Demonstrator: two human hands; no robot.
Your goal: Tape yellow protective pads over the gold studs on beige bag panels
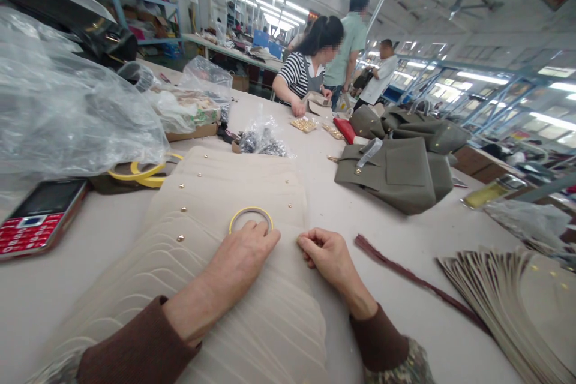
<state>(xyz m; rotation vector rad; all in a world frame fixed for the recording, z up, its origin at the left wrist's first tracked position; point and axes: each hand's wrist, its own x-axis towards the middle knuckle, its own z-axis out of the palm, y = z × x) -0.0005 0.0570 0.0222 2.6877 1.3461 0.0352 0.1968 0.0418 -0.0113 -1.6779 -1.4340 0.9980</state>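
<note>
Overlapping beige panels (pixel 252 324) with small gold studs spread in a fanned stack before me. Over them, my left hand (pixel 243 255) is closed on a thin roll of yellow-edged tape (pixel 251 210), whose far rim shows beyond the knuckles. My right hand (pixel 327 257) hovers by the right edge of the panels, thumb and forefinger pinched together. Whatever lies in that pinch, if anything, is too small to make out.
Left are a red phone (pixel 38 216), more yellow tape rolls (pixel 146 174) and clear plastic (pixel 81 102). Right are olive bags (pixel 391 171), a dark red cord bundle (pixel 418 282), another panel stack (pixel 504 300) and a bottle (pixel 492 191). A person (pixel 310 66) works across the table.
</note>
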